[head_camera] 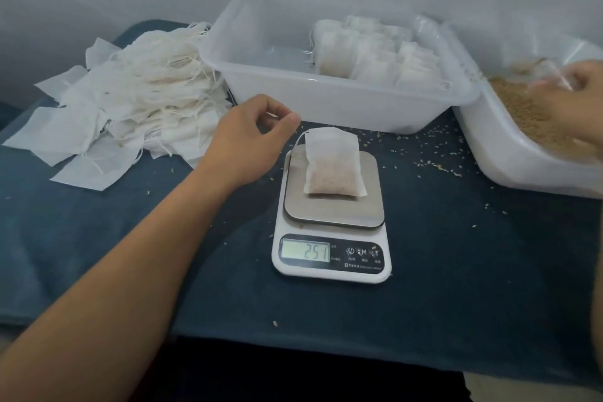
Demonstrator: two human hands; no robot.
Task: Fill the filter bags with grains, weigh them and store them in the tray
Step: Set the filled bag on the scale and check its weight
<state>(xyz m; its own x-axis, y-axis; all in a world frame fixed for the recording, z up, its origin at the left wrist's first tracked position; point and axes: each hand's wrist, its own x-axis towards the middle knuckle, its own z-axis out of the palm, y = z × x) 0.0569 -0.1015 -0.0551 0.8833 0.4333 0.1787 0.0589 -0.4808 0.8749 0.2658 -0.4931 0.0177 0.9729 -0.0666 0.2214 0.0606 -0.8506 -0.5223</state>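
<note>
cloth [98, 238] navy | bags [137, 101] white | grains [522, 108] tan

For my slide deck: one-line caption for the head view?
Filled filter bag on the scale; left hand beside it, right hand in the grain.

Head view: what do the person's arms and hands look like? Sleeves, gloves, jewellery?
Both are bare. The left hand and its forearm show no sleeve, glove, watch or ring up to the frame edge. The right hand is motion-blurred at the right edge; no glove or sleeve shows there, but finer detail cannot be told.
</note>
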